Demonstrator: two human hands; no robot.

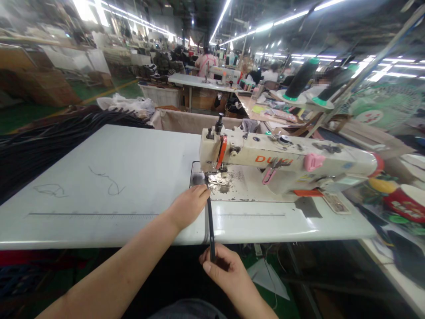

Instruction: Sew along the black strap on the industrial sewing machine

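Observation:
A narrow black strap (pixel 210 221) runs from under the head of a white sewing machine (pixel 245 153) down over the table's front edge. My left hand (pixel 190 204) lies on the table just in front of the needle area, its closed fingers on the strap's upper part. Below the edge, my right hand (pixel 227 268) pinches the strap between thumb and fingers. The needle and presser foot are too small to make out clearly.
The white sewing table (pixel 139 177) carries a printed ruler line and loose thread (pixel 108 181). Many black straps (pixel 66 137) are heaped along its left side. Thread cones (pixel 303 77) stand behind the machine. A red container (pixel 407 201) is at right. People sit farther back.

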